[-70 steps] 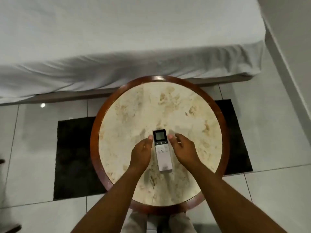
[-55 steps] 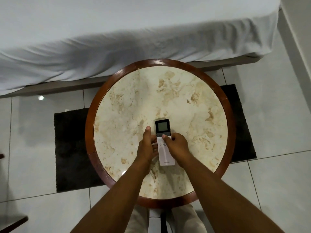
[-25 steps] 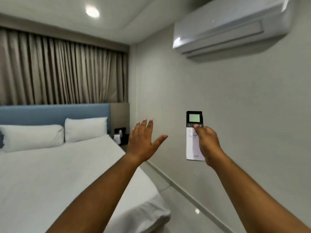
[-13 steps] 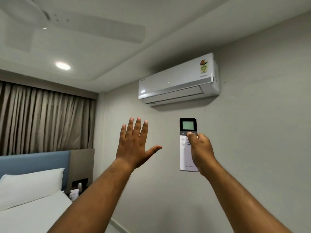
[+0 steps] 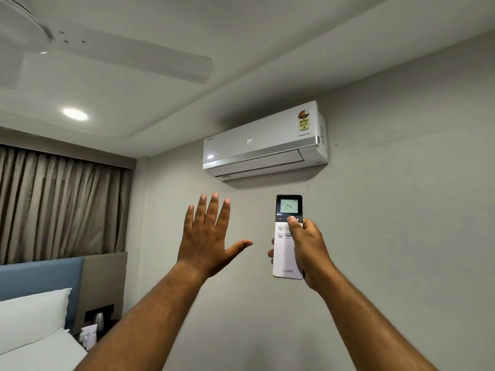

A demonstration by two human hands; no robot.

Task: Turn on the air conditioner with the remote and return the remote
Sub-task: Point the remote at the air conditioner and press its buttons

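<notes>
A white remote (image 5: 287, 257) with a dark top and a lit screen reading 24 is held upright in my right hand (image 5: 308, 250). The thumb rests on the buttons just below the screen. High on the wall, straight above the remote, hangs the white air conditioner (image 5: 263, 141); its front panel shows 24 and the lower flap looks slightly parted. My left hand (image 5: 207, 236) is raised beside the remote, palm forward, fingers spread, holding nothing.
A ceiling fan (image 5: 80, 49) and a round ceiling light (image 5: 75, 114) are at the upper left. Grey curtains (image 5: 59, 204) hang at the left. A bed with a white pillow (image 5: 29, 317) and blue headboard (image 5: 40, 277) is at the lower left.
The remote was taken off the round table and lifted toward the wall unit. Since half a second ago, 24 has lit up on the air conditioner's panel and on the remote's screen.
</notes>
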